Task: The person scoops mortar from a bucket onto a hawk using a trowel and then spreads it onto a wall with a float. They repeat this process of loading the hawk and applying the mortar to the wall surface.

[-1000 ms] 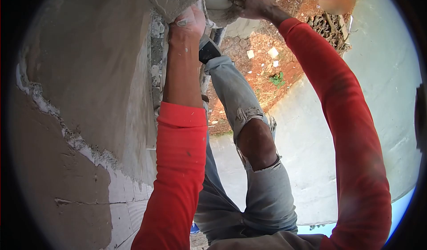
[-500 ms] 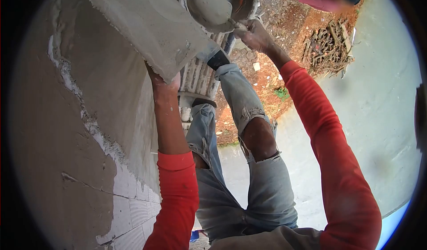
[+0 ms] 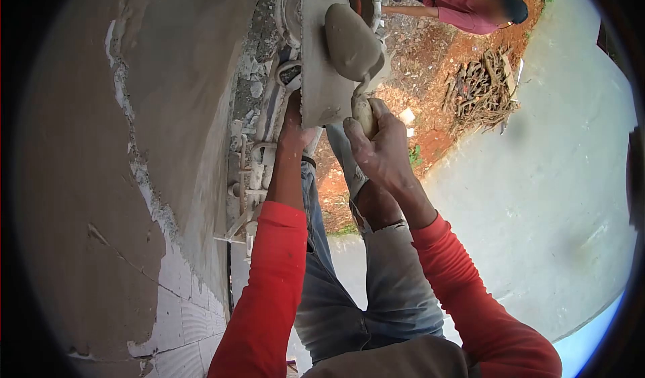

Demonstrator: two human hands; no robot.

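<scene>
Trowel over board (bucket behind).

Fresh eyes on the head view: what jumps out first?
First, the bright red fabric sleeves rising from the bottom edge. Then, upper centre, the rounded grey trowel in the right hand, over a flat grey rectangular board, the left hand partly hidden behind it. At left, a ragged whitish seam runs down the grey plastered wall.

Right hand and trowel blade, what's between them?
In the head view, the trowel's thin neck and part of its handle lie between the right hand and the blade.
</scene>
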